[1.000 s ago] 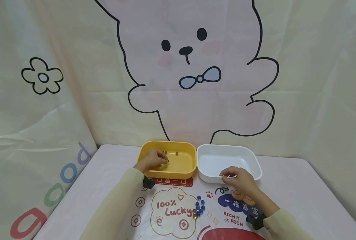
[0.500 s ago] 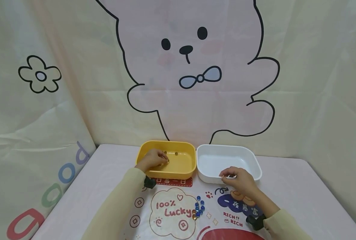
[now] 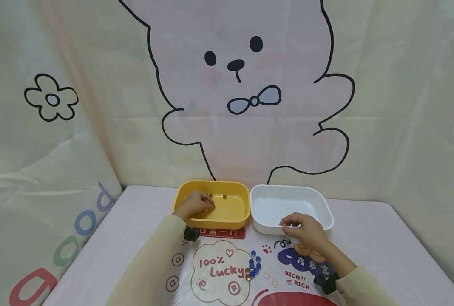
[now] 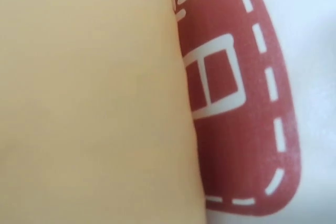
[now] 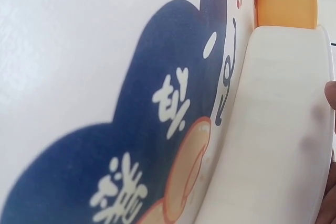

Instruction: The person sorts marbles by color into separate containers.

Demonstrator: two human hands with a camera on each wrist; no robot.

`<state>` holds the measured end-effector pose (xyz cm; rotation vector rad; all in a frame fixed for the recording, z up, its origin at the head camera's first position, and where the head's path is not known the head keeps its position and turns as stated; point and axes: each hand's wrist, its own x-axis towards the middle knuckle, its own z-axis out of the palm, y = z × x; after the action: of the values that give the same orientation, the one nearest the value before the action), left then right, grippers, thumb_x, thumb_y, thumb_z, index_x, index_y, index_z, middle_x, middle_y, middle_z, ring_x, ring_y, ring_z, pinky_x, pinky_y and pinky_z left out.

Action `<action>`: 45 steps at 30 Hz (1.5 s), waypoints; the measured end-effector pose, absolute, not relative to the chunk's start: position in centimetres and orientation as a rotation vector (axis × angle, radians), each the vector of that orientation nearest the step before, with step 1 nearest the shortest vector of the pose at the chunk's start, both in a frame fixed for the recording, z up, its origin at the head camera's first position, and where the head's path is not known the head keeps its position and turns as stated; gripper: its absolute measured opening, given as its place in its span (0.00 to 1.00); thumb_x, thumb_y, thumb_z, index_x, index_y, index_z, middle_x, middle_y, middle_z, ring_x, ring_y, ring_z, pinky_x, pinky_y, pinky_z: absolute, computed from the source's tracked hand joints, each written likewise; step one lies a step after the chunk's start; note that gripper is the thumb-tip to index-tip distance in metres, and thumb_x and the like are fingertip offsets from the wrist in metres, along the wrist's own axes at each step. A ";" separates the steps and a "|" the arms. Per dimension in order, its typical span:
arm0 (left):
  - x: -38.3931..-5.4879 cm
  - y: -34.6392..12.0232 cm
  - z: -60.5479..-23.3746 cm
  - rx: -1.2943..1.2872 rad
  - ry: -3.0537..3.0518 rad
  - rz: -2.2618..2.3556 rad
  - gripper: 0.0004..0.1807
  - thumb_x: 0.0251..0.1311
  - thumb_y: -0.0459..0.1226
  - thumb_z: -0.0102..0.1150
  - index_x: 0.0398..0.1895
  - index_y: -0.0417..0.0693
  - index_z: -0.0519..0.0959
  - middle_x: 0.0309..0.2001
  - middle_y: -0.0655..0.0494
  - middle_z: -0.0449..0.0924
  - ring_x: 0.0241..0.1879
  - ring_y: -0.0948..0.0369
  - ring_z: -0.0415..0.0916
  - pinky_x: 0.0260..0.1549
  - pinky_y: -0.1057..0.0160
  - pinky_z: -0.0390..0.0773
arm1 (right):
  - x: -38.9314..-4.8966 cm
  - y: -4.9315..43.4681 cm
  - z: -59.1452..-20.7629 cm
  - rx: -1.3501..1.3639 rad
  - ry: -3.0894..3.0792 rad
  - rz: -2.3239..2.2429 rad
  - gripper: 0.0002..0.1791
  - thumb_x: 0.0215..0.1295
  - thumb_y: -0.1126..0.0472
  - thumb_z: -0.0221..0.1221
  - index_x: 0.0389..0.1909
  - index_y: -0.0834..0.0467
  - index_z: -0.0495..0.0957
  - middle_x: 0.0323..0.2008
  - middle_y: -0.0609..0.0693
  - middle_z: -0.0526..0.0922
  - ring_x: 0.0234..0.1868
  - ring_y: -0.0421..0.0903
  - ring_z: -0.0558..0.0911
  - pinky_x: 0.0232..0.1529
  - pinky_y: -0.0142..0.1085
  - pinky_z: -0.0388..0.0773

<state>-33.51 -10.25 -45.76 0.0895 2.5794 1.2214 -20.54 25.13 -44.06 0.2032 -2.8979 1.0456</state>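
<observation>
My left hand [image 3: 194, 203] reaches into the yellow tray [image 3: 235, 210], fingers curled down and pinching a small amber marble [image 3: 213, 207] at the tips. Further amber marbles, such as one marble [image 3: 225, 196] near the back wall, lie on that tray's floor. With fingers over the inside and thumb outside, my right hand [image 3: 305, 228] grips the near rim of the white tray [image 3: 267, 208]. In the right wrist view, the white tray's outer wall [image 5: 278, 103] fills the right side, with a fingertip [image 5: 331, 94] at its rim. The left wrist view shows mostly the yellow tray's wall [image 4: 94, 98].
Both trays stand side by side at the table's back, before a cloth with a printed bear. Several blue marbles [image 3: 258, 265] and a few amber marbles [image 3: 248, 277] lie in a cluster on the printed tablecloth [image 3: 211, 293], between my forearms.
The head view shifts slightly. Both hands stay in place, the left in the yellow tray and the right at the white tray's rim.
</observation>
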 end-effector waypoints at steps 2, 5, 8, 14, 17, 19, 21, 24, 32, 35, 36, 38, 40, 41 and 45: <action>-33.3 -10.3 -45.7 0.094 2.585 1.224 0.07 0.52 0.40 0.70 0.34 0.50 0.85 0.41 0.53 0.80 0.27 0.61 0.74 0.26 0.69 0.75 | -20.5 25.1 -44.1 0.207 -2.897 1.046 0.05 0.58 0.56 0.65 0.36 0.48 0.84 0.37 0.44 0.84 0.40 0.42 0.78 0.39 0.34 0.76; -33.1 -10.4 -45.5 0.118 2.600 1.212 0.09 0.53 0.41 0.70 0.36 0.50 0.85 0.44 0.53 0.80 0.27 0.61 0.75 0.26 0.69 0.75 | -20.5 25.0 -44.1 0.205 -2.894 1.051 0.05 0.58 0.56 0.65 0.36 0.48 0.84 0.37 0.44 0.84 0.40 0.43 0.78 0.40 0.35 0.76; -32.7 -10.5 -45.1 0.158 2.625 1.184 0.10 0.53 0.42 0.69 0.38 0.51 0.84 0.46 0.53 0.80 0.27 0.61 0.76 0.28 0.69 0.75 | -20.5 25.0 -44.2 0.206 -2.893 1.049 0.06 0.58 0.56 0.65 0.36 0.48 0.84 0.37 0.44 0.84 0.40 0.43 0.78 0.40 0.35 0.76; -31.8 -10.4 -44.3 0.208 2.614 1.199 0.12 0.55 0.42 0.68 0.41 0.51 0.84 0.47 0.54 0.79 0.31 0.58 0.77 0.32 0.66 0.77 | -20.5 25.1 -44.4 0.233 -2.886 1.014 0.06 0.59 0.56 0.65 0.37 0.48 0.84 0.37 0.44 0.84 0.40 0.43 0.78 0.39 0.35 0.76; -31.3 -10.3 -43.8 0.191 2.601 1.204 0.12 0.55 0.43 0.68 0.42 0.53 0.83 0.43 0.54 0.79 0.33 0.58 0.77 0.33 0.65 0.78 | -20.5 25.1 -44.4 0.213 -2.887 1.021 0.06 0.58 0.56 0.65 0.37 0.47 0.84 0.38 0.45 0.84 0.40 0.44 0.79 0.40 0.35 0.77; -30.9 -10.1 -43.5 0.181 2.616 1.187 0.11 0.55 0.44 0.68 0.41 0.55 0.83 0.40 0.55 0.79 0.34 0.58 0.76 0.35 0.65 0.77 | -20.5 25.1 -44.4 0.216 -2.887 1.018 0.06 0.59 0.56 0.65 0.37 0.48 0.84 0.38 0.45 0.85 0.41 0.44 0.79 0.40 0.36 0.77; -30.7 -9.9 -43.2 0.194 2.642 1.166 0.11 0.54 0.44 0.68 0.40 0.56 0.84 0.40 0.56 0.79 0.36 0.58 0.74 0.36 0.64 0.76 | -20.5 25.1 -44.4 0.203 -2.888 1.014 0.06 0.58 0.56 0.65 0.37 0.48 0.84 0.38 0.45 0.84 0.41 0.44 0.79 0.40 0.36 0.77; -30.3 -9.6 -42.8 0.240 2.688 1.142 0.10 0.54 0.44 0.69 0.39 0.56 0.84 0.39 0.57 0.80 0.37 0.58 0.73 0.37 0.64 0.75 | -20.5 25.2 -44.3 0.220 -2.886 0.992 0.06 0.58 0.56 0.65 0.37 0.48 0.84 0.38 0.45 0.84 0.41 0.44 0.79 0.40 0.37 0.76; -29.2 -9.6 -42.0 0.325 2.717 1.140 0.14 0.52 0.44 0.70 0.43 0.53 0.85 0.35 0.58 0.79 0.35 0.59 0.73 0.32 0.65 0.73 | -20.5 25.4 -44.3 0.240 -2.884 1.007 0.06 0.58 0.57 0.65 0.37 0.48 0.84 0.37 0.45 0.84 0.40 0.44 0.78 0.40 0.37 0.75; -28.6 -9.6 -41.6 0.352 2.720 1.147 0.14 0.52 0.44 0.70 0.42 0.54 0.85 0.34 0.59 0.80 0.34 0.59 0.73 0.32 0.64 0.74 | -20.6 25.4 -44.4 0.246 -2.877 1.011 0.06 0.58 0.57 0.65 0.37 0.48 0.84 0.37 0.45 0.84 0.40 0.44 0.78 0.39 0.36 0.75; -28.5 -9.5 -41.5 0.363 2.722 1.150 0.13 0.52 0.44 0.70 0.41 0.54 0.85 0.34 0.60 0.80 0.34 0.59 0.73 0.32 0.64 0.74 | -20.6 25.4 -44.4 0.248 -2.878 1.011 0.06 0.58 0.57 0.65 0.37 0.48 0.84 0.37 0.45 0.84 0.40 0.44 0.78 0.39 0.36 0.75; -28.1 -9.5 -41.4 0.387 2.725 1.156 0.12 0.52 0.44 0.70 0.40 0.55 0.85 0.33 0.60 0.80 0.34 0.60 0.73 0.31 0.65 0.75 | -20.6 25.4 -44.4 0.248 -2.876 1.012 0.06 0.58 0.57 0.65 0.37 0.48 0.84 0.37 0.45 0.84 0.40 0.44 0.78 0.39 0.36 0.75; -27.8 -9.4 -41.3 0.409 2.725 1.163 0.12 0.52 0.44 0.70 0.40 0.55 0.85 0.33 0.61 0.81 0.35 0.60 0.73 0.32 0.65 0.75 | -20.6 25.3 -44.3 0.242 -2.876 1.015 0.06 0.58 0.57 0.65 0.36 0.47 0.84 0.37 0.45 0.84 0.40 0.44 0.78 0.39 0.36 0.75; -27.7 -9.4 -41.2 0.418 2.723 1.165 0.12 0.53 0.44 0.70 0.41 0.55 0.85 0.33 0.61 0.81 0.35 0.60 0.74 0.33 0.64 0.75 | -20.6 25.3 -44.3 0.244 -2.877 1.014 0.06 0.58 0.57 0.65 0.36 0.47 0.84 0.37 0.45 0.84 0.40 0.45 0.78 0.39 0.36 0.75; -26.9 -9.2 -41.0 0.462 2.737 1.161 0.14 0.53 0.45 0.70 0.43 0.52 0.85 0.33 0.63 0.81 0.36 0.60 0.74 0.35 0.64 0.76 | -20.6 25.2 -44.3 0.248 -2.877 1.024 0.06 0.58 0.56 0.65 0.37 0.48 0.84 0.37 0.46 0.84 0.40 0.45 0.78 0.39 0.35 0.75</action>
<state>-26.94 -9.18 -41.01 0.4615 2.7366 1.1609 -20.60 25.25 -44.27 0.2479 -2.8769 1.0239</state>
